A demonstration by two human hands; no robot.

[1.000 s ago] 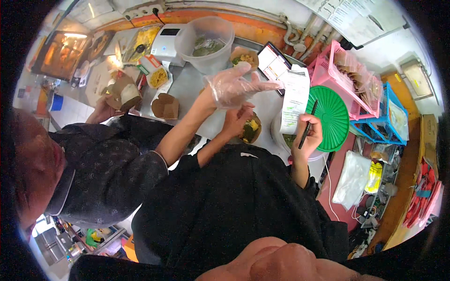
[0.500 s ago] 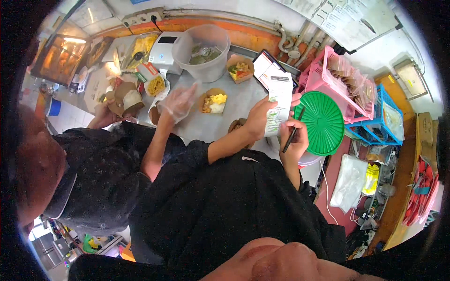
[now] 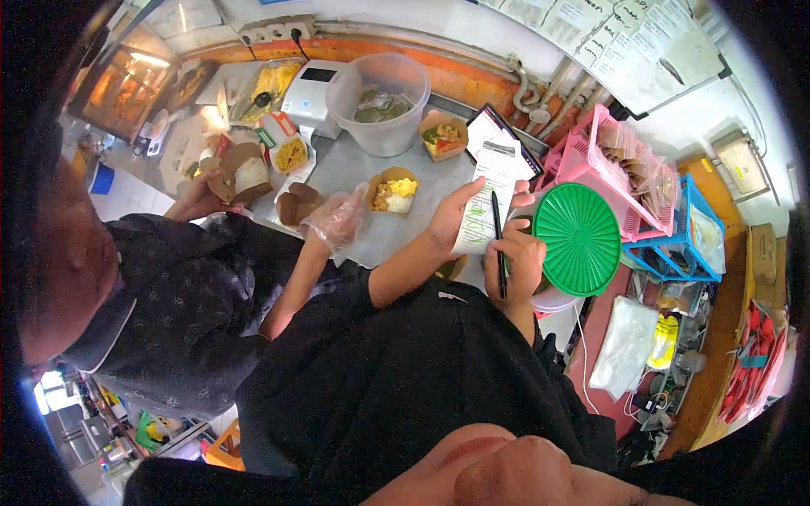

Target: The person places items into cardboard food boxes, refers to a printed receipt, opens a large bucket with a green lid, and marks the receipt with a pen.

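My left hand [image 3: 454, 221] is closed on a long white paper slip [image 3: 477, 221], thumb on its face; the slip has printing and green marks. In my right hand [image 3: 521, 260] is a slim black pen [image 3: 496, 221], lying across the slip's right edge. Just left of the slip, an open brown food box [image 3: 381, 202] with rice and yellow food rests on the metal counter [image 3: 333, 173]. Another filled food box [image 3: 440, 153] sits further back, beside a tablet [image 3: 533, 160] that the slip partly covers. Close to my right hand is a ribbed green lid [image 3: 582, 240] on a tub.
At left a co-worker holds a brown box [image 3: 226, 179]; their gloved hand [image 3: 339, 221] is near an empty box [image 3: 295, 207]. A clear tub [image 3: 384, 139] and white printer [image 3: 312, 101] stand behind. Pink [image 3: 582, 160] and blue baskets [image 3: 704, 240] stand right.
My right hand has moved left and slightly down, bringing the pen over the slip. The co-worker's gloved hand has come nearer and to the right, toward the rice box.
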